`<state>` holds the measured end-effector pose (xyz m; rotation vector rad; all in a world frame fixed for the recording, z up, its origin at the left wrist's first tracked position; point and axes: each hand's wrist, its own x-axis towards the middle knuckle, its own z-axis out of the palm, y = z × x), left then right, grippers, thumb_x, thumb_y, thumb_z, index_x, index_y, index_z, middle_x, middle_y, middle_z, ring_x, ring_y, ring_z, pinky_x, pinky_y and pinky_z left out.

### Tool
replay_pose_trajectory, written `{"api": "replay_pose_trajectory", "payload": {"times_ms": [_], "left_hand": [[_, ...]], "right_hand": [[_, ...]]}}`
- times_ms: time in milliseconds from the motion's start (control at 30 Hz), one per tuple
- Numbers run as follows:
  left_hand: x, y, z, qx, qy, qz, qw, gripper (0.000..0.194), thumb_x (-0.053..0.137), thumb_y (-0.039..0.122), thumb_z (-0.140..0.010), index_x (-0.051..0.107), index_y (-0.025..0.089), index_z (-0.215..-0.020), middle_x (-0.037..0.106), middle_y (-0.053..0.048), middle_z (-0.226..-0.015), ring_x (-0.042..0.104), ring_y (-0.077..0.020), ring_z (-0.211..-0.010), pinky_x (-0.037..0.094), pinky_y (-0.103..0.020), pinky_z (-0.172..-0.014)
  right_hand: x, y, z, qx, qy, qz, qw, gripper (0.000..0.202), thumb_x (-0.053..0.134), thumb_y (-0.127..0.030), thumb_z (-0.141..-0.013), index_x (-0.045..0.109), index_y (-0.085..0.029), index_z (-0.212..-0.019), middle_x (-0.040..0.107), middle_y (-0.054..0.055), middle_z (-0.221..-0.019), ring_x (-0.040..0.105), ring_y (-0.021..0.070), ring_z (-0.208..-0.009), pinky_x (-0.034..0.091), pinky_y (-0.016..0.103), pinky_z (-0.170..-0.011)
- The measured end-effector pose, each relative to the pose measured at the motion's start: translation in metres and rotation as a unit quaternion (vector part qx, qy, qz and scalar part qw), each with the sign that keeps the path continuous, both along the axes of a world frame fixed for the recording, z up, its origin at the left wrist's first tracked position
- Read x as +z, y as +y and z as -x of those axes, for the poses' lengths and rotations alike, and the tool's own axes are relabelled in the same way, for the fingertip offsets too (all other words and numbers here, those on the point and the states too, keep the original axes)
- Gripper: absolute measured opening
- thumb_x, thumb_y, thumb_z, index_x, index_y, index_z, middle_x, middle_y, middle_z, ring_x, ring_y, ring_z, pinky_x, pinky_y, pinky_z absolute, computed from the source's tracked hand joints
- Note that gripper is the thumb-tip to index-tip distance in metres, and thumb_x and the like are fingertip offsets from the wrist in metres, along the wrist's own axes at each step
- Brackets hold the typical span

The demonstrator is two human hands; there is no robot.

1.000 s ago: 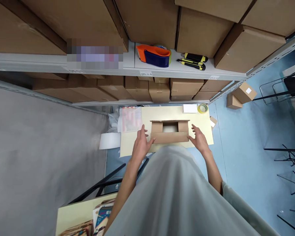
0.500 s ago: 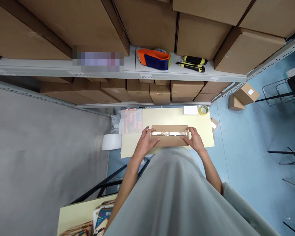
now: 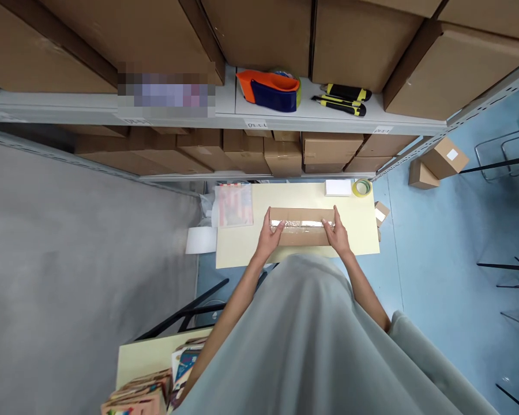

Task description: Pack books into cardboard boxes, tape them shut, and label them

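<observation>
A long cardboard box (image 3: 303, 235) with shiny clear tape along its top is held level between both hands over the pale yellow table (image 3: 237, 248). My left hand (image 3: 269, 235) grips its left end, thumb on top and fingers along the side. At the right end, my right hand (image 3: 337, 233) holds it the same way. Behind the box lie a white box (image 3: 338, 188) and a roll of yellowish tape (image 3: 361, 188). Whether the box's underside touches the table cannot be seen.
A shelf (image 3: 155, 115) with large cartons crosses above the table, bearing an orange and blue tape dispenser (image 3: 274, 92) and utility knives (image 3: 346, 98). Plastic packaging (image 3: 234, 206) lies at the table's left. Books (image 3: 142, 392) sit on a surface at lower left.
Both hands have closed more firmly on the box ends, and the box has moved slightly up and right in view. The camera view has shifted a little.
</observation>
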<state>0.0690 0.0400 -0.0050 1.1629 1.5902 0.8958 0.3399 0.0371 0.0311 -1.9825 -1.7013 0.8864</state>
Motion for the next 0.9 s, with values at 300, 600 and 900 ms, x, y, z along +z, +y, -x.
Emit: {"api": "replay_pose_trajectory", "payload": {"times_ms": [300, 600, 900], "left_hand": [[-0.005, -0.037, -0.029, 0.011, -0.017, 0.026, 0.999, 0.098, 0.069, 0.067, -0.100, 0.027, 0.026, -0.178, 0.038, -0.013, -0.182, 0.036, -0.0301, -0.170, 0.029, -0.047, -0.141], [-0.013, -0.033, -0.039, 0.008, -0.025, 0.036, 0.999, 0.093, 0.070, 0.059, -0.100, 0.029, 0.026, -0.177, 0.045, -0.013, -0.178, 0.044, -0.0287, -0.165, 0.034, -0.045, -0.138], [-0.046, -0.035, -0.086, -0.020, -0.065, 0.116, 0.991, 0.083, 0.073, 0.064, -0.096, 0.051, 0.022, -0.165, 0.068, -0.015, -0.157, 0.064, -0.0319, -0.146, 0.046, -0.050, -0.129]], "right_hand": [[0.003, -0.019, -0.028, -0.053, 0.057, 0.049, 0.996, 0.085, 0.049, -0.069, -0.105, 0.042, -0.018, -0.173, 0.074, 0.017, -0.147, 0.076, 0.0287, -0.109, 0.062, 0.043, -0.099], [-0.007, -0.018, -0.037, -0.075, 0.120, 0.041, 0.989, 0.081, 0.054, -0.066, -0.106, 0.044, -0.020, -0.172, 0.053, 0.016, -0.172, 0.055, 0.0301, -0.158, 0.048, 0.046, -0.128], [-0.049, -0.037, -0.083, -0.147, 0.171, 0.091, 0.970, 0.086, 0.055, -0.076, -0.101, 0.053, -0.018, -0.165, 0.069, 0.016, -0.157, 0.066, 0.0344, -0.146, 0.053, 0.052, -0.123]]}}
